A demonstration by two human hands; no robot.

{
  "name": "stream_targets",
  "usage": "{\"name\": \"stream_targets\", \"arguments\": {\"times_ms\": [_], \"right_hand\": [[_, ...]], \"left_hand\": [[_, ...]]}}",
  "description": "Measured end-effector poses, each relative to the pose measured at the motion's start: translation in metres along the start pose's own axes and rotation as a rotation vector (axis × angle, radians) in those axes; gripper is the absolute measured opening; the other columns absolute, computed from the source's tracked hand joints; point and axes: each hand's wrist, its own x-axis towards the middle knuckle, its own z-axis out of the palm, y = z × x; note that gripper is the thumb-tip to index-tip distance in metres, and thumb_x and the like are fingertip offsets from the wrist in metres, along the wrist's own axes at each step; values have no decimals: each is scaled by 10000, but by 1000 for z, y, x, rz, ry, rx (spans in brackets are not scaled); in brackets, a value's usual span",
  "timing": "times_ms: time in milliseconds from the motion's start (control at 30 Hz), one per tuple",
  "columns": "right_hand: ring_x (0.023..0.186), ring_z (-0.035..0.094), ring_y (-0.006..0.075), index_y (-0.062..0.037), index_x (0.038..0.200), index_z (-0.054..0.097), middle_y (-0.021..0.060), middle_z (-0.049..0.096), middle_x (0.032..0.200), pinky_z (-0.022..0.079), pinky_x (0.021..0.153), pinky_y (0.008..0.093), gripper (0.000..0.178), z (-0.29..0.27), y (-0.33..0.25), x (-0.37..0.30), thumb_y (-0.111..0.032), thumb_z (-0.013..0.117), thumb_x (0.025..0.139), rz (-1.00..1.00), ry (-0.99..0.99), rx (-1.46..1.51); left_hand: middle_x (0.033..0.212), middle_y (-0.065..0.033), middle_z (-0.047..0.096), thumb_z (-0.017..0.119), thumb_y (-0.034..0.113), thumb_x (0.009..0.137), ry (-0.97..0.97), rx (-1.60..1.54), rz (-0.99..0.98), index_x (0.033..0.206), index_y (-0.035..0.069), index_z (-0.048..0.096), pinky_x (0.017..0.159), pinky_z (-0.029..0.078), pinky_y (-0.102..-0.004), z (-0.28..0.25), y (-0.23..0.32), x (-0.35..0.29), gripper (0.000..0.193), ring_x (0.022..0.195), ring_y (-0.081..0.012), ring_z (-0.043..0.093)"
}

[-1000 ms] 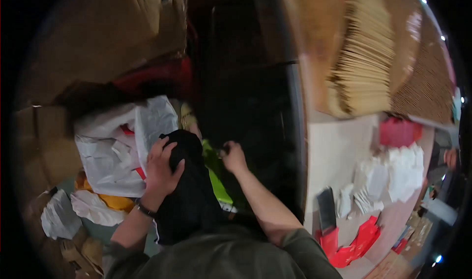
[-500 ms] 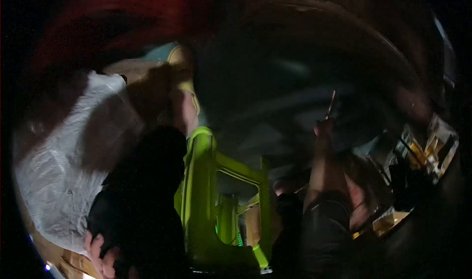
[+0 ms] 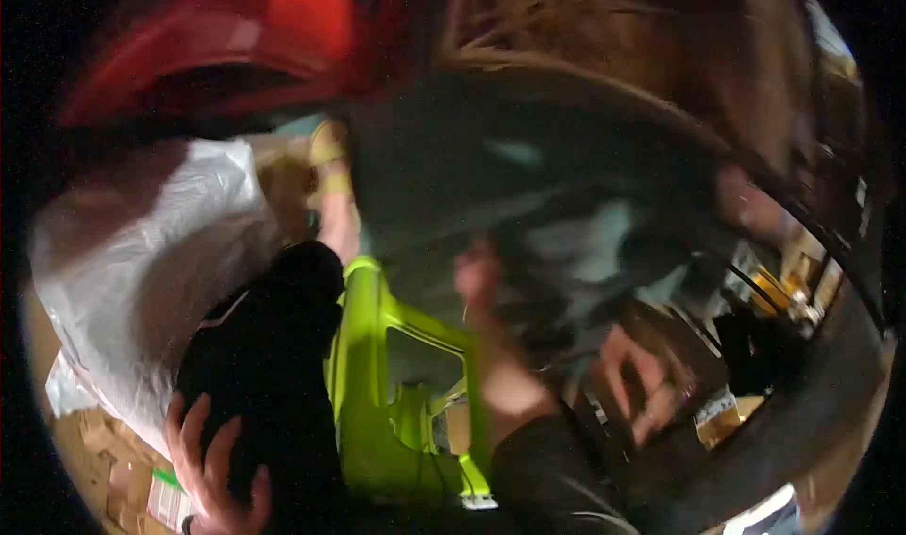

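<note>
Green frame (image 3: 360, 375), smooth plastic with a soft sheen; white sheeting (image 3: 203, 224), thin, creased, glossy plastic film; black trousers (image 3: 274, 346), matt cloth; red object (image 3: 316, 21), smooth and plastic-looking; cardboard (image 3: 123, 483) at lower left, matt brown paperboard.

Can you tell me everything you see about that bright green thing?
It's a lime-green frame, probably a stool, that looks like smooth, molded plastic. It has rounded edges, a leg-like upright and a big opening with more green parts showing through, plus a pale tip low in the picture. It's just right of the black-clothed leg; whether they touch is unclear. No seat shows clearly.
</note>
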Motion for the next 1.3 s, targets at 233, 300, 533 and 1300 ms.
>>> {"name": "stream_targets", "arguments": {"times_ms": [233,300,533,1300], "right_hand": [[608,610,280,-114,954,663,106,597,702,505,529,397,97,-370,-159,-116,-196,673,903,-399,-45,986],[625,604,262,-109,872,684,97,583,687,506,558,392,74,-467,-133,-117,-179,704,883,-418,309,1241],[634,566,80,-28,862,674,6,634,695,460,571,274,268,-594,58,-81,-268,624,970,285,299,1410],[784,678,288,-67,992,684,96,695,883,553,654,351,126,-635,200,-183,-107,679,873,60,166,952]], "left_hand": [[1356,-189,492,653,312,805,13,301,270,1267,38,538,1139,275,-560,-6,33,-25,550,1326,-410,398],[1364,-140,499,653,388,856,-165,-375,339,1332,58,485,1134,303,-478,53,61,-24,603,1317,-331,424],[1149,-218,602,605,766,759,-768,388,814,1223,10,593,734,545,-478,145,153,-11,887,891,-420,660],[1062,-207,685,630,482,871,-258,115,1236,1191,70,636,838,542,-463,172,100,-90,521,977,-378,665]]}}
